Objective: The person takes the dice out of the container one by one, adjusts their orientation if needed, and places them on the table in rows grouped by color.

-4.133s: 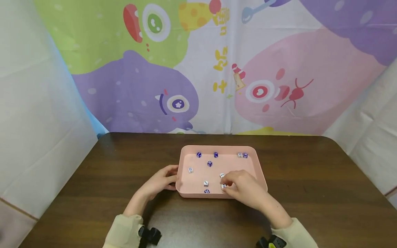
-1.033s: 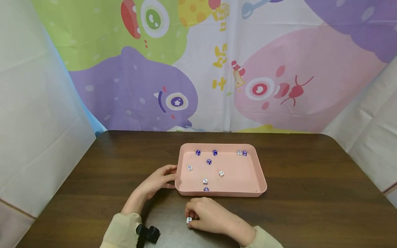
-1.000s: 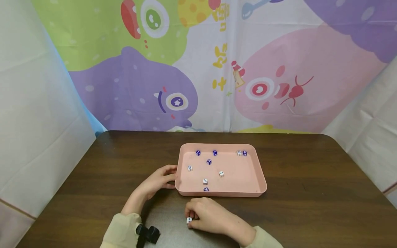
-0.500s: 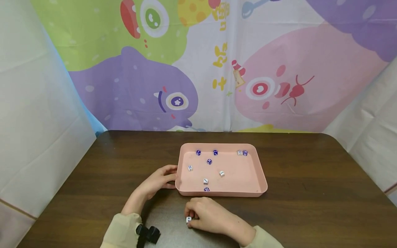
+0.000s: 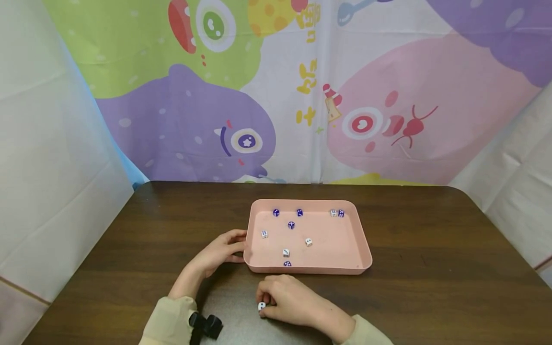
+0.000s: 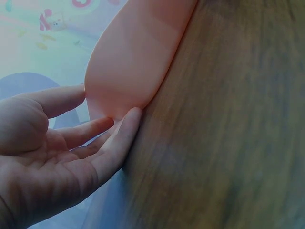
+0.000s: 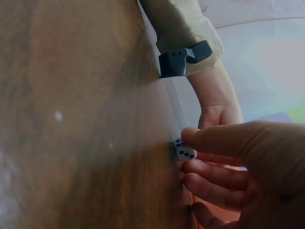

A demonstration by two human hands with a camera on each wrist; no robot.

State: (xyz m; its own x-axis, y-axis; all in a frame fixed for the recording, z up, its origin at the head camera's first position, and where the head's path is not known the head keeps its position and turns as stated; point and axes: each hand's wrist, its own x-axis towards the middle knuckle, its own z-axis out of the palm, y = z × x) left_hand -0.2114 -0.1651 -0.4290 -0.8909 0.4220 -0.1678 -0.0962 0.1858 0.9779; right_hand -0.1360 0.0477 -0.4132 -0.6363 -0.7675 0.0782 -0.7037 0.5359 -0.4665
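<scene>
In front of the pink tray point(image 5: 327, 269), my right hand point(image 5: 293, 299) pinches a white die point(image 5: 261, 305) between thumb and fingers, down at the table top. The right wrist view shows the die's dark blue pips point(image 7: 185, 151), with the thumb tip on one edge of it. My left hand point(image 5: 220, 251) is at the tray's left end. Its fairly straight fingertips touch the outer wall point(image 6: 128, 71) in the left wrist view. Inside the tray lie several dice, among them a white die point(image 5: 308, 242) near the middle and a blue die point(image 5: 291, 225) farther back.
A white die point(image 5: 333, 212) and a blue die point(image 5: 341, 213) sit side by side in the tray's back right corner. The dark wooden table point(image 5: 431, 268) extends around the tray. A cartoon-printed curtain point(image 5: 297, 143) hangs behind the table's far edge.
Since the oldest frame, my right hand has brought a white die out of the tray to the table in front. During the last second the die has barely shifted; my left hand stays put.
</scene>
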